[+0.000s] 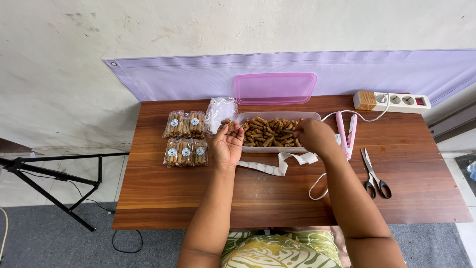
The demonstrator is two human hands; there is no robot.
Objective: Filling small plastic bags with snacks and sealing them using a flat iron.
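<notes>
Whitewashed wall fills the upper part of the view, scuffed and cracked in places, with a pale lilac sheet hung along its foot behind a brown wood-grain worktop. Grey carpet lies below, and a black stand spreads its legs on the pale floor to the left. Leaning against the sheet at the back of the worktop is a translucent pink lid; to the right of it lies a white power strip, whose white cord runs down past a pink heat sealer. Black-handled scissors rest near the right edge, well apart from the food. A long white tray sits at the middle, filled with small golden-brown rolled snacks, short, stick-like and heaped loosely. Just in front of the tray curls a white sticker strip. On the left lie two rows of sealed clear packets, each with a round label, and beside them a crumpled stack of empty clear bags. The left hand is raised palm-up beside the tray's left end, fingers curled around a few of the snacks. The right hand reaches into the tray's right end, fingers pinched among the rolls there.
</notes>
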